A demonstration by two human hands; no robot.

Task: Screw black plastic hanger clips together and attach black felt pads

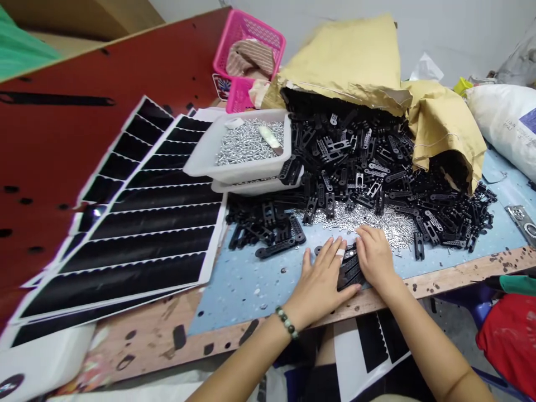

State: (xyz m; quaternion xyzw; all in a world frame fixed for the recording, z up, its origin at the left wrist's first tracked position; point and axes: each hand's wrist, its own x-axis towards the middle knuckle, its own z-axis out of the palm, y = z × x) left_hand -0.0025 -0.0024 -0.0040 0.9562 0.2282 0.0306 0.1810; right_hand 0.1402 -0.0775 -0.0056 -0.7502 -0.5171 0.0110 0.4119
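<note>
My left hand (pixel 321 279) lies flat on the blue table top, fingers spread, with a white tape on one finger. Its thumb side touches a small stack of black plastic parts (pixel 349 269). My right hand (pixel 374 257) rests on the other side of that stack, fingers curved down against it. Just beyond my fingers lies a spread of small silver metal pieces (pixel 377 220). Behind them a large heap of black plastic parts (pixel 377 162) spills from a torn brown paper sack (pixel 347 61).
A white tray of silver screws (pixel 247 146) stands at centre. Sheets of black adhesive strips (pixel 138 234) lie on the left over a red board (pixel 62 139). A pink basket (pixel 247 39) stands behind. A white sack (pixel 506 120) is at far right, the table edge (pixel 439 279) near me.
</note>
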